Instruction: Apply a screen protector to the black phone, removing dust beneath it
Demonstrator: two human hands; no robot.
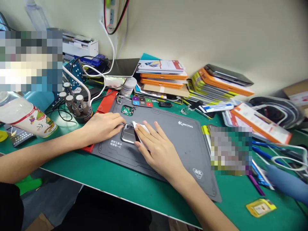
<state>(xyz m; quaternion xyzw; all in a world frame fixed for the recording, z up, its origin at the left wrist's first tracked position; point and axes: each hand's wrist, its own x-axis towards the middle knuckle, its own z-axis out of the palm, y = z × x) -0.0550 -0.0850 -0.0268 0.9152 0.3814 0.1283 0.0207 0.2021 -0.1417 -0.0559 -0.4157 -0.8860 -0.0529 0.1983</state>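
Note:
On the dark grey work mat (173, 144) lies a smartphone (128, 134) with a dark, shiny surface and a silver rim. The fingers of my left hand (106, 125) are bent together against its left edge and steady it. My right hand (158, 147) lies over the phone's right part, its fingers pressing a small white wipe (139, 124) onto the surface. The palm and fingers hide most of the wipe and that end of the phone. Whether the wipe is paper or cloth I cannot tell.
Behind the mat are a stack of orange-edged boxes (163, 77), a white jar (128, 86) and small circuit parts (127, 110). A screwdriver stand (78, 109) and a patterned bottle (31, 117) stand left. A yellow packet (261, 207) lies at the right front.

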